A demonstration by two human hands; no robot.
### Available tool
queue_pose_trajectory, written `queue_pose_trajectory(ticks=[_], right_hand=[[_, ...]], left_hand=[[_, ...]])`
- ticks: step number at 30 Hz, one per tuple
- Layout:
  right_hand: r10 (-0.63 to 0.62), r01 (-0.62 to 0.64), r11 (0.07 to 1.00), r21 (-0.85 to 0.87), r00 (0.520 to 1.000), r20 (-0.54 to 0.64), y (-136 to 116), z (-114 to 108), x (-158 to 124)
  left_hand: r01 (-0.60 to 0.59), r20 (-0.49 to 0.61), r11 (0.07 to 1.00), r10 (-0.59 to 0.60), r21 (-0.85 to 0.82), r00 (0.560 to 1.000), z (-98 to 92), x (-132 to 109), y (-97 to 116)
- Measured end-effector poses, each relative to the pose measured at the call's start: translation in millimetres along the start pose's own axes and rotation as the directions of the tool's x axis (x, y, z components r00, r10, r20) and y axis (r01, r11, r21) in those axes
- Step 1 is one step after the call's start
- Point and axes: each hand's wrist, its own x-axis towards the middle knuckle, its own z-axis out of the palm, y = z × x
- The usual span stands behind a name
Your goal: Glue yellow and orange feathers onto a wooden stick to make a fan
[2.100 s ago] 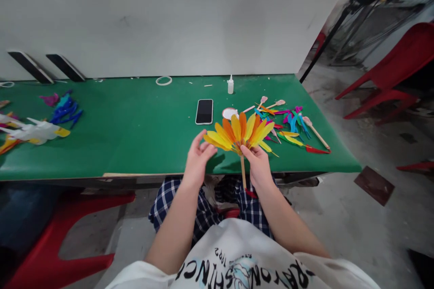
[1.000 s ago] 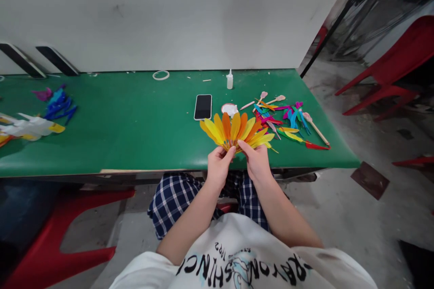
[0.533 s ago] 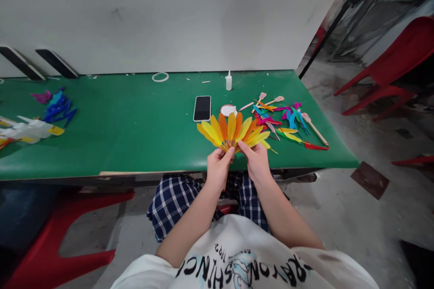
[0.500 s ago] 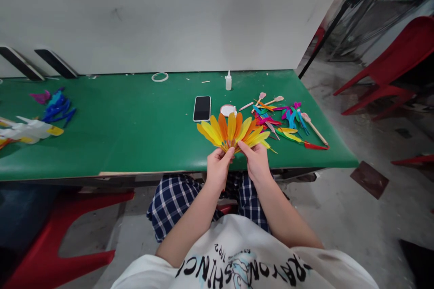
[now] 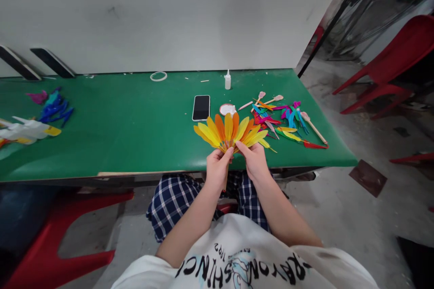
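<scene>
A fan of yellow and orange feathers [image 5: 230, 130] spreads out above the front edge of the green table [image 5: 135, 131]. My left hand [image 5: 219, 163] is closed on the base of the fan, thumb on top; a thin wooden stick shows below its fingers. Against the right side of the same base presses my right hand [image 5: 254, 158], thumb and fingers pinched on the quills. The fingertips under the feathers are hidden. Just beyond the fan lies a small round white dish [image 5: 227, 109], partly covered by the feather tips.
A phone [image 5: 201, 108] lies left of the dish, and a small glue bottle [image 5: 228, 80] stands behind. Loose coloured feathers [image 5: 267, 119] and a wooden stick [image 5: 315, 128] lie at right. Blue feathers [image 5: 56, 107] and white bottles [image 5: 29, 131] are far left. A red chair [image 5: 393, 63] stands right.
The feather fan has tilted slightly to the left and its outer feathers sit a little lower. Both hands keep their hold, almost in the same place.
</scene>
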Motion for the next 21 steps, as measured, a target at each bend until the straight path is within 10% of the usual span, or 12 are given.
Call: queue_pose_trajectory(ticks=[21], right_hand=[[0.004, -0.004, 1.0, 0.01, 1.0, -0.019, 1.3, -4.7, -0.4]], left_hand=[[-0.004, 0.028, 0.999, 0.003, 0.044, 1.0, -9.0, 1.9, -3.3]])
